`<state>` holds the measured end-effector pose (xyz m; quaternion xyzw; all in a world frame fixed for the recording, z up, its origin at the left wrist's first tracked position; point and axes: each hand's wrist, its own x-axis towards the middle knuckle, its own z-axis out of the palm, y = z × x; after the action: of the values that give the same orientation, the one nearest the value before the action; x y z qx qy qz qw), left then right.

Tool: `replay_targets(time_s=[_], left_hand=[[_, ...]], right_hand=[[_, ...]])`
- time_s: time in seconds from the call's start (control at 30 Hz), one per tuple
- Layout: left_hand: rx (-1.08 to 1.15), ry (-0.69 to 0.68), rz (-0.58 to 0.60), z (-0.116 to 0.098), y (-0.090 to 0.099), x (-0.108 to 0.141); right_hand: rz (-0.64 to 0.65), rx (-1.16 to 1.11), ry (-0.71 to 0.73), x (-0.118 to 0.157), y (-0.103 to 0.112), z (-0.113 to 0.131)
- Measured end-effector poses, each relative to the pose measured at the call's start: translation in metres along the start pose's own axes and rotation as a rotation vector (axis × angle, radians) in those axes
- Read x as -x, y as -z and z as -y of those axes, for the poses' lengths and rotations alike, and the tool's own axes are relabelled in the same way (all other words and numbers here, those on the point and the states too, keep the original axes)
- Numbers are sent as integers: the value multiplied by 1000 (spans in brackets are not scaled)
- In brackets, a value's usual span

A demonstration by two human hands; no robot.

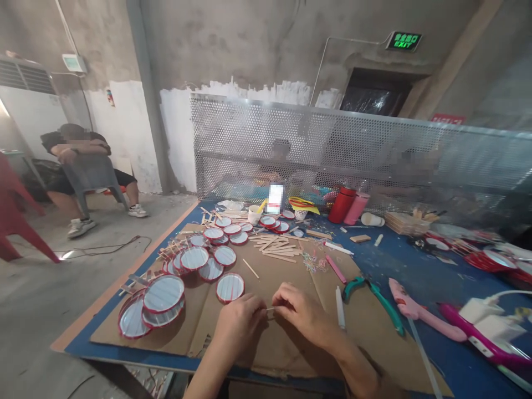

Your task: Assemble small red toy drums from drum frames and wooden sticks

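Over the front of a cardboard sheet [266,352], my left hand [244,317] and my right hand [300,311] face each other with their fingertips pinched. Between them spans a thin pale strip [271,309]; whether it is a small stick or a stretched band I cannot make out. Just beyond my left hand lies a round red-rimmed disc [230,288] with a pale face. A thin wooden stick [251,269] lies further back. Flat wooden craft sticks [276,246] form a loose pile, with colored rubber bands [313,261] to its right.
More red-rimmed discs on sticks [163,293] crowd the left side. Teal-handled pliers [386,305], a pink glue gun [424,316] and a power strip [477,338] lie right. Behind stand a lit phone [275,198], paper cup [255,214], red bottle [341,205] and perforated metal screen [249,133]. A person sits left.
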<state>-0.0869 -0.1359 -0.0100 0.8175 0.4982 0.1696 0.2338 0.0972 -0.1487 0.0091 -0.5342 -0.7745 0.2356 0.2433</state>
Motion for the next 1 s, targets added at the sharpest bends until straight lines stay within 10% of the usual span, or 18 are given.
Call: replay_targets(time_s=[0.3,0.67,1.0], left_hand=[[-67,126,39,-3,2,-2],[-126,270,-78,-12,-9,-2],[99,257,-135,-9,-6,-1]], right_hand=[[-333,91,-129,38,26,-27],[-633,975,-266,144,93,-155],[-718,723,-428,162,82,-167]])
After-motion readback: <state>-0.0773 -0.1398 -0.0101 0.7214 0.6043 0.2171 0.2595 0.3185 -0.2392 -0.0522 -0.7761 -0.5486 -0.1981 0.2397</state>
